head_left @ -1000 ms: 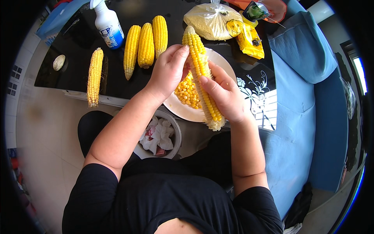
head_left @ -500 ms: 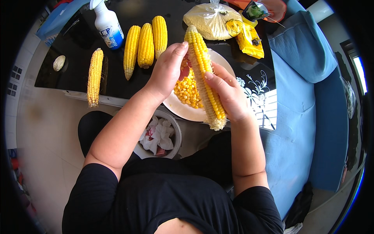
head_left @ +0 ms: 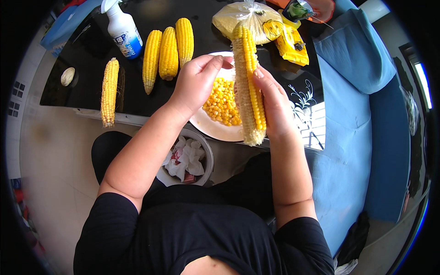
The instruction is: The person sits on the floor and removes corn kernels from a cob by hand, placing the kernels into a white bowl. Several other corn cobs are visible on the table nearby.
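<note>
A partly stripped corn cob (head_left: 248, 87) stands nearly upright over the plate. Bare cob shows along its left side, and rows of yellow kernels remain on its right. My right hand (head_left: 274, 103) is closed around its right side, thumb in front. Just left of the cob is my left hand (head_left: 195, 82), thumb and fingers drawn together near the upper part; whatever they hold is hidden. Below, loose corn kernels (head_left: 222, 104) lie on a white plate (head_left: 206, 128), partly covered by my hands and the cob.
Whole corn cobs (head_left: 168, 52) lie beyond my left hand, and another cob (head_left: 109, 91) overhangs the black table's (head_left: 91, 98) front edge. Behind are a spray bottle (head_left: 126, 34), a clear bag of yellow grain (head_left: 229, 20) and a yellow packet (head_left: 292, 46). A bin (head_left: 208, 160) stands below; a blue sofa (head_left: 343, 137) is right.
The cob has turned more upright, showing more of its bare side. My left hand has come away from the cob's tip, slightly down and left. My right hand still grips it.
</note>
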